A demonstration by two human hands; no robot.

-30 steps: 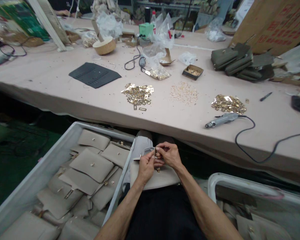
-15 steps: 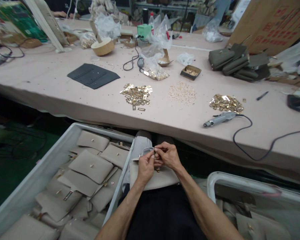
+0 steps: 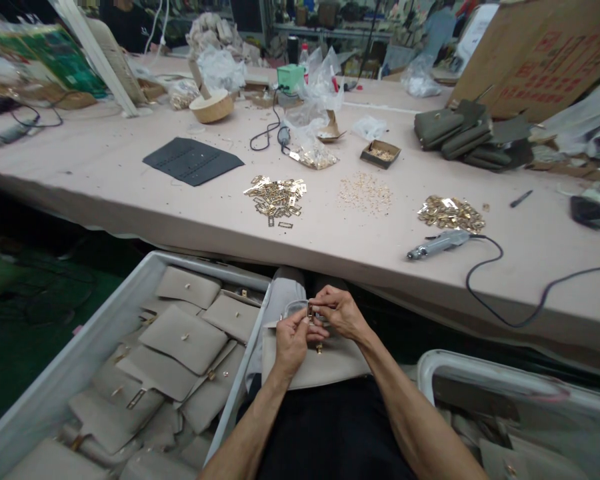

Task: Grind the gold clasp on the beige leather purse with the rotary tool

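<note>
A beige handbag (image 3: 313, 373) lies across my lap, with a small gold turn-lock (image 3: 319, 349) on its front. Above it, a small rectangular metal frame (image 3: 310, 311) stands on edge between my fingertips. My left hand (image 3: 291, 345) is closed and pinches the frame's near side. From the other side, the thumb and fingers of my right hand (image 3: 344, 315) close on the same frame. My fingers partly cover it, so I cannot tell whether it is joined to the bag's flap. A clear curved piece (image 3: 295, 307) shows just behind my left fingers.
A grey bin (image 3: 240, 377) full of beige bags stands at my left, another bin (image 3: 425, 373) at my right. On the table (image 3: 330, 247) lie gold frames (image 3: 276, 199), tiny screws (image 3: 365, 193), gold fittings (image 3: 451, 213) and a corded electric screwdriver (image 3: 439, 245). A person (image 3: 125, 25) is at the far left.
The view has tilted slightly, so everything sits a little lower. Both hands keep their pinch on the metal frame, with the right fingers shifted slightly. The bag's front shows a bit more.
</note>
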